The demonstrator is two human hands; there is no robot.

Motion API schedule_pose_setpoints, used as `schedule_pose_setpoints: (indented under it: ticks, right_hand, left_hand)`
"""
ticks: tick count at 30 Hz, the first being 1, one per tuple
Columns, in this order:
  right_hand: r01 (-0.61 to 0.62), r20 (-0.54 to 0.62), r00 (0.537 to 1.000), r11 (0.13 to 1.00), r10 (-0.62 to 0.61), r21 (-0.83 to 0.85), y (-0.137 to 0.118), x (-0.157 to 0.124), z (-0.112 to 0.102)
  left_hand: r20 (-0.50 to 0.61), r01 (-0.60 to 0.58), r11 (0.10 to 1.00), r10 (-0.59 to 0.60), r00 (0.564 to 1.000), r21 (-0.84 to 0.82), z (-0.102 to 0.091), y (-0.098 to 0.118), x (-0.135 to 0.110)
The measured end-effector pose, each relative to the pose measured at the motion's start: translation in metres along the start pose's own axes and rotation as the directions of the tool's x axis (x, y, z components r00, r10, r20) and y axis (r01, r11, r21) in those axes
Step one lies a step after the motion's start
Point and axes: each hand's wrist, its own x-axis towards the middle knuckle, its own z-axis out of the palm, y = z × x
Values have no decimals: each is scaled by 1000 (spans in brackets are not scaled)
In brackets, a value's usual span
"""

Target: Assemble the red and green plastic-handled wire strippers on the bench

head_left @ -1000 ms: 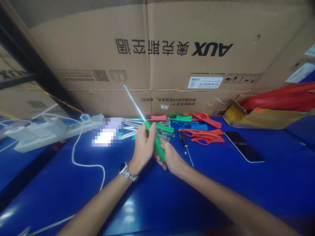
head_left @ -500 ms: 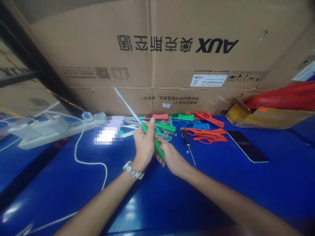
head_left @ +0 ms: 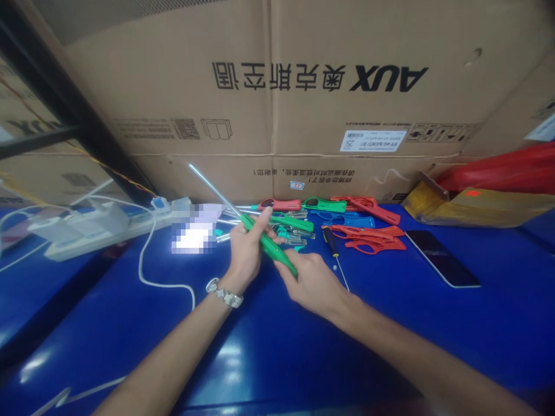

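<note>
A green long-nosed lighter [head_left: 272, 247] with a thin metal barrel is held in both hands above the table. Its barrel points up and to the left. My left hand [head_left: 245, 251] is closed round the front of the handle, thumb along the top. My right hand [head_left: 314, 280] grips the rear end, its fingertips partly hidden. Behind the hands lie metal tubes with teal parts [head_left: 297, 237], a red lighter [head_left: 286, 204] and a green one [head_left: 325, 204]. To the right are orange handle shells [head_left: 373, 240] and blue shells [head_left: 362, 222]. Close to my right hand rests a black-and-yellow screwdriver [head_left: 330, 240].
A phone [head_left: 442, 257] lies on the blue tabletop [head_left: 303, 358] at right, before a yellow carton [head_left: 481, 208] with red material. At left are a power strip [head_left: 65, 248] and a white cable [head_left: 141, 260]. A large cardboard box [head_left: 303, 34] stands along the back.
The lighter has tilted lower, its barrel tip moving left and down. My right hand has shifted right to its rear end, showing more of the green handle. The view has shifted slightly.
</note>
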Motion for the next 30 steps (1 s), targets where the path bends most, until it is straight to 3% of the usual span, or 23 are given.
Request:
schedule_pose_setpoints:
  ticks: [4,8,12,16,20,23,30]
  right_hand:
    - [-20,-17,1000,1000,20,24,-2,0,2]
    - [-47,-86,994,985,62,168,-7,1,5]
    - [-86,-76,991,950,113,301,-7,3,6]
    - [-52,-100,992,959,83,279,-3,4,4]
    - [14,-161,987,977,20,211,2,2,4]
    - [47,-181,983,980,-12,191,5,2,5]
    - [24,-181,983,964,25,264,7,3,4]
  left_hand:
    - [8,100,989,-100,995,-107,3,1,-2]
    - [-18,64,995,-66,998,-73,12,4,-8]
    - [17,80,995,-79,997,-66,14,4,-8]
    - [77,50,997,-45,996,-63,6,0,-6]
    - [199,-5,998,-6,980,55,-5,-2,-9]
    - [219,-27,997,9,976,78,-8,1,-12]
    - [277,130,987,-100,956,-91,-1,11,-15]
